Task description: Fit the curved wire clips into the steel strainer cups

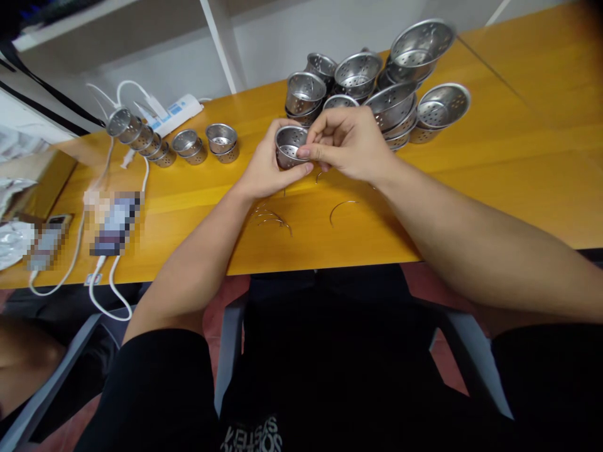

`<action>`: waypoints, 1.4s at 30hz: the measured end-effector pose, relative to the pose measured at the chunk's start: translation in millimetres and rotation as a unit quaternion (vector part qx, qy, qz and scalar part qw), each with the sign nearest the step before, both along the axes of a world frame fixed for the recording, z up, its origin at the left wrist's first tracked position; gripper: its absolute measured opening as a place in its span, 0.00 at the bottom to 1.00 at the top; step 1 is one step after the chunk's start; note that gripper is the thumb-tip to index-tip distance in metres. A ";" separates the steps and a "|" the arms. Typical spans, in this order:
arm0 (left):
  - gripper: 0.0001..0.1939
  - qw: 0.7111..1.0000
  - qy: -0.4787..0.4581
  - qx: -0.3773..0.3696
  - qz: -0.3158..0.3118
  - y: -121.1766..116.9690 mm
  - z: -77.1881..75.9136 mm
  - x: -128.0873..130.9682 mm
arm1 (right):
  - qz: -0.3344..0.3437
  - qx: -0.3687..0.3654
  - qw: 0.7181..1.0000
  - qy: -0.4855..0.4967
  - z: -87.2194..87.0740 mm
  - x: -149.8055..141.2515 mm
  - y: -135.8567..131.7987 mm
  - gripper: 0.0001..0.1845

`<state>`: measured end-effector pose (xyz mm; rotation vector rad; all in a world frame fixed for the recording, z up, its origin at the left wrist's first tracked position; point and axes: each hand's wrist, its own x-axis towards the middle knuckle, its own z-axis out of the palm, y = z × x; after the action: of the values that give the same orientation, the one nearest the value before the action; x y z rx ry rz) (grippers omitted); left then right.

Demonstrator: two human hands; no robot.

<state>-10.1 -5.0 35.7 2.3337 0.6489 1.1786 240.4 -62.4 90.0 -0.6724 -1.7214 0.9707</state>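
Observation:
A small perforated metal cup (288,150) is tilted with its mouth toward me, and my left hand (269,164) is wrapped round its left side and underside. At the cup's right rim, my right hand (351,141) has its thumb and fingers pinched together; whatever is between the fingertips is too small to tell. Below my hands, several thin curved wires (273,220) lie in a loose bunch on the table. One more bent wire (343,203) rests apart, to their right.
Behind my hands stand several stacked perforated cups (358,72). More stacks (222,139) are at the left, one leaning (141,135). A power strip (176,114), white cables and a phone (116,223) occupy the left of the yellow table (509,163). A person's arm (28,364) shows lower left.

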 end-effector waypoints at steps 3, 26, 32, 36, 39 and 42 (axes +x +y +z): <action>0.52 1.000 -0.008 0.009 0.009 9.2 -3.8 -1.8 | -0.061 0.047 0.997 -0.001 -3.3 -1.8 0.3 0.37; 0.53 0.999 -0.030 0.033 0.023 18.6 0.9 -12.1 | -0.125 0.168 0.944 -0.254 15.3 6.5 -26.2 0.21; 0.55 0.995 -0.074 0.008 0.069 21.0 3.3 -8.8 | -0.193 0.179 0.904 -0.336 36.5 16.8 -31.1 0.23; 0.52 0.992 -0.077 -0.001 0.104 23.3 3.3 -10.6 | -0.281 0.226 0.889 -0.281 35.4 26.1 -20.5 0.21; 0.50 0.990 -0.061 -0.001 0.126 22.0 2.9 -13.1 | -0.345 0.212 0.871 -0.278 39.1 32.4 -15.2 0.18; 0.50 0.990 -0.035 0.004 0.136 17.7 2.9 -14.3 | -0.267 0.169 0.872 -0.373 47.9 31.7 -18.1 0.26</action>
<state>-24.4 12.7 38.6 2.2503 0.9633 1.3748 272.1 -80.4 137.9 -1.3039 -2.1021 -0.0212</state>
